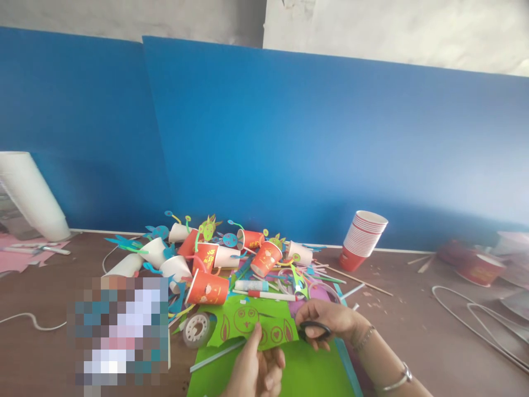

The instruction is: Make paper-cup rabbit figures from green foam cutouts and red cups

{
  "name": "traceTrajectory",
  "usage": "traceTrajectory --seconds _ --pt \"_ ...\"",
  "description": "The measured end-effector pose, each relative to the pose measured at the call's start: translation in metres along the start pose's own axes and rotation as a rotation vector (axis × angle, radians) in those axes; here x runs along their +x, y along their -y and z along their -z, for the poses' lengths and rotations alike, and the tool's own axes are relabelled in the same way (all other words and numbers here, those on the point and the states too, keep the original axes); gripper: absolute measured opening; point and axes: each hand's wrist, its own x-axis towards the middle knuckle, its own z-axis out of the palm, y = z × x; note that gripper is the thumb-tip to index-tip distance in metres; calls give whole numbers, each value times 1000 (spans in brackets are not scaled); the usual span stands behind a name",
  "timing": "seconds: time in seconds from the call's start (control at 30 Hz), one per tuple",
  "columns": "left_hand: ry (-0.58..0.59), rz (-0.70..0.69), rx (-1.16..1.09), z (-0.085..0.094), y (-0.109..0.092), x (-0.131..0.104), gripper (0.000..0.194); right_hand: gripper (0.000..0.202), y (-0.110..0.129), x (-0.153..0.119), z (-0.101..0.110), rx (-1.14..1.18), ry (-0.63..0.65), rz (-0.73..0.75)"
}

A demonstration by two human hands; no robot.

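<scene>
My left hand [257,368] pinches a piece of green paper [268,326] between thumb and fingers. Reddish-brown outlines are drawn on it: a round face, pointed ears and small circles. A notch has been cut into its lower edge. On the right, my right hand [326,321] grips scissors [316,331] by their black handles, close to the paper's right end. Their blades are mostly hidden. Under both hands lies a larger green sheet [312,369]. A roll of tape [196,330] stands left of the drawn paper, and a red-and-white marker [273,295] lies just behind it.
Several red cups [209,288] and white cups [154,252] with paper animal pieces lie heaped behind my hands. A glue stick [251,285] is among them. Stacked paper cups [364,237] stand at right, taller white ones [35,196] at far left. A blue partition [256,143] rises behind. One left-hand area is pixelated.
</scene>
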Motion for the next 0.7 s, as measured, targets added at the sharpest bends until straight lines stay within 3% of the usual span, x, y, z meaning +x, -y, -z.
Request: traceTrajectory --seconds 0.13,0.37,0.7 --pt "85 12 -14 3 2 5 97 48 6 2 -14 3 53 60" --pt "140 17 -7 9 5 11 98 46 3 13 -36 82 -13 52" --pt "138 -2 -4 7 4 12 98 48 -9 17 -35 204 91 102"
